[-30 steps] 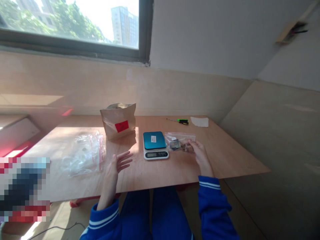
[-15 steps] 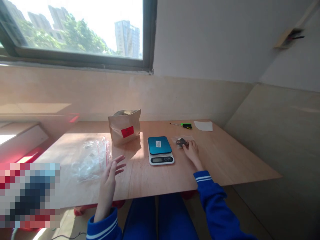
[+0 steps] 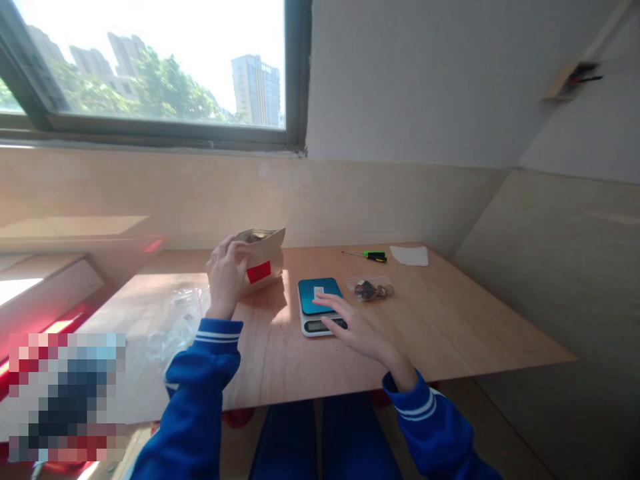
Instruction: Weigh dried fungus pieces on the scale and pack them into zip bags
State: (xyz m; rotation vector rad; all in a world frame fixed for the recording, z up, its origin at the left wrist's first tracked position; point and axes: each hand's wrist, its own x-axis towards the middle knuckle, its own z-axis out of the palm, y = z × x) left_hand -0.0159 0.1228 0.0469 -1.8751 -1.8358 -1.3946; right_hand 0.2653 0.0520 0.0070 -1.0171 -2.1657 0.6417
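My left hand [image 3: 226, 275] is at the upper left side of a brown paper bag [image 3: 270, 253] with a red label, its bent fingers closed on that side. The bag stands upright, its top gaping and showing a shiny lining. Over the front of a kitchen scale [image 3: 327, 283] with a blue platform and a digital display hovers my right hand [image 3: 353, 327], fingers spread and holding nothing. Right of the scale lies a small clear zip bag [image 3: 373, 289] with dark pieces inside.
Clear plastic bags [image 3: 180, 327] lie on the wooden table [image 3: 450, 320], left of my left forearm. Toward the back are a screwdriver [image 3: 373, 256] with a green and black handle and a sheet of white paper [image 3: 410, 256]. A wall and window rise behind.
My left hand has gone forward from beside the plastic bags to the paper bag. My right hand has let go of the small zip bag and moved left over the scale.
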